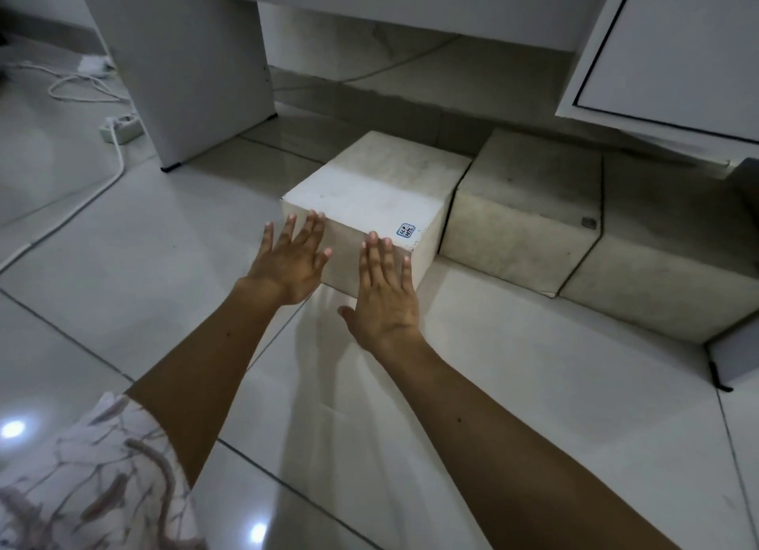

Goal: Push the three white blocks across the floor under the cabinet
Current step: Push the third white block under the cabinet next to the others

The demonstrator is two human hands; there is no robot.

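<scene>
Hands: left hand (289, 262) and right hand (386, 292) flat, fingers spread, grasping nothing.
Block: centre-frame white block (369, 196) looks rigid, likely heavy; push its near face.

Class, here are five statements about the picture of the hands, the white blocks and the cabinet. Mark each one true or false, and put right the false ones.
1. Both hands rest flat on the leftmost block. True: left hand and right hand, fingers spread.
2. A small sticker sits on that block's top. True.
3. The three blocks are stacked. False: leftmost, middle block and right block stand side by side on the floor.
4. One hand holds the cable. False: it lies on the floor.
5. The leftmost block is fully under the cabinet. False: it stands out front.
</scene>
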